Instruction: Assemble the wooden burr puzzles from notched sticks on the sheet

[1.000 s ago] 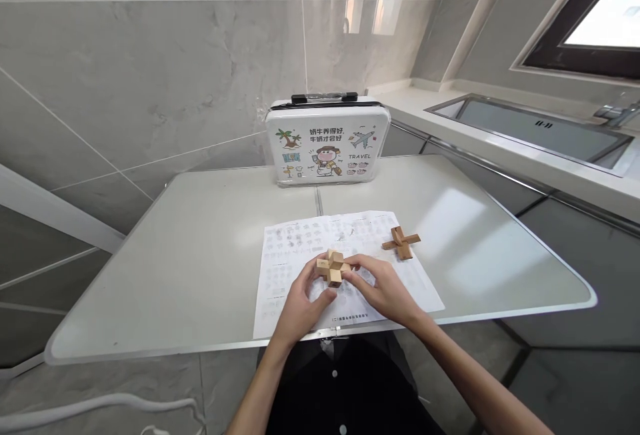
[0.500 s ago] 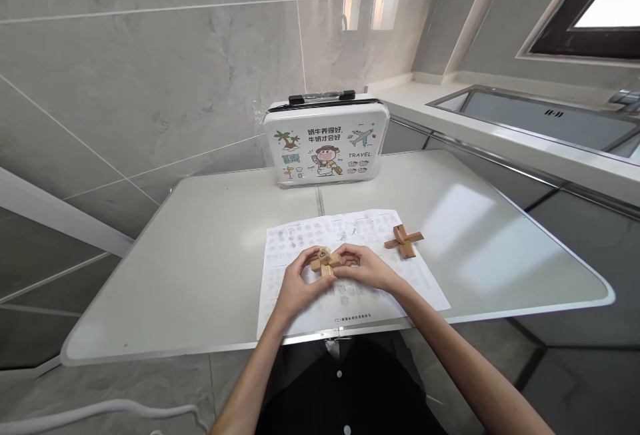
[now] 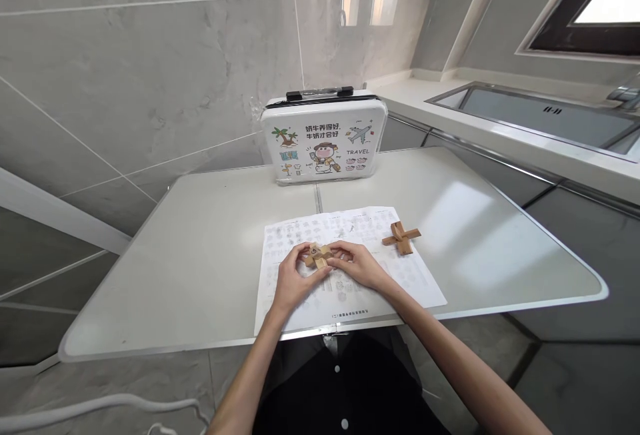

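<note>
Between my fingers, a light wooden interlocking puzzle (image 3: 319, 259) is held just above a printed sheet (image 3: 310, 311). My left hand (image 3: 294, 279) grips its left side, thumb at the near edge and fingers curled behind. My right hand (image 3: 361, 265) pinches the right side, its fingertips partly hidden by the pieces. A dark mark shows on the top of the puzzle. To the right, a darker brown wooden cross-shaped puzzle (image 3: 401, 239) lies on the sheet's right edge, apart from both hands.
The sheet lies at the front of a white folding table (image 3: 200, 255). A white cartoon-printed case (image 3: 324, 145) with a black handle stands at the table's back, against the tiled wall. A counter with a sink (image 3: 540, 118) runs along the right side.
The light puzzle has turned and tilted slightly in my hands and shifted a little left, with both hands still on it. The brown puzzle stays in place on the sheet.
</note>
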A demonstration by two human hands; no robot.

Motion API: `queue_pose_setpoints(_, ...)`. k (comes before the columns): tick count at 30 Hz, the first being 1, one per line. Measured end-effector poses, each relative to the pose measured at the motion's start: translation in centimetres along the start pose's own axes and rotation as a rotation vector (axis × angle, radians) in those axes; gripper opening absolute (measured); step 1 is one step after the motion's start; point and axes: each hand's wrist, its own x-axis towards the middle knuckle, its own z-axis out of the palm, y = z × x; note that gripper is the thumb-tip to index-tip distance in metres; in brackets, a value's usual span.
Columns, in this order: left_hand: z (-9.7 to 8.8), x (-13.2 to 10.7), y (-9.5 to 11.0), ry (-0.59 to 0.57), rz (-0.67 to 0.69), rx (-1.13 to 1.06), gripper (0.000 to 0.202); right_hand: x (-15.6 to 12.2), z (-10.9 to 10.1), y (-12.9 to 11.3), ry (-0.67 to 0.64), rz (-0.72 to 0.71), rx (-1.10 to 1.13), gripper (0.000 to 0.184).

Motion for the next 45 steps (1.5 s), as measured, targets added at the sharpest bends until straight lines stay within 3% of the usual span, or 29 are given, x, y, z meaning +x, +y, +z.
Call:
queue_pose_setpoints(6, 0.2, 0.0, -0.3, -0.003, 0.062, 0.095, 0.057, -0.1, 0.1, -0.1, -0.005, -0.037, 0.006, 0.027)
queue_pose_setpoints(20, 0.8, -0.1, -1.5, 0.070, 0.177, 0.340, 0.053, 0.2, 0.0, 0.3, 0.124, -0.091, -0.059, 0.027)
queue_pose_setpoints(24, 0.7, -0.1, -1.0, 0.107, 0.199, 0.320, 0.026, 0.3, -0.1, 0.8, 0.151, -0.080, -0.071, 0.029)
queue_pose_setpoints(26, 0.6, -0.1, -0.8, 0.125, 0.218, 0.308, 0.015, 0.3, -0.1, 0.7, 0.147, -0.079, -0.076, 0.029)
queue_pose_setpoints(39, 0.5, -0.1, -0.7, 0.217, 0.246, 0.297, 0.014, -0.1, 0.1, -0.2, 0.052, -0.140, -0.159, 0.025)
queue_pose_setpoints(45, -0.7, -0.2, -0.5, 0.248, 0.259, 0.352, 0.013, -0.3, 0.1, -0.8, 0.045, -0.151, -0.220, 0.022)
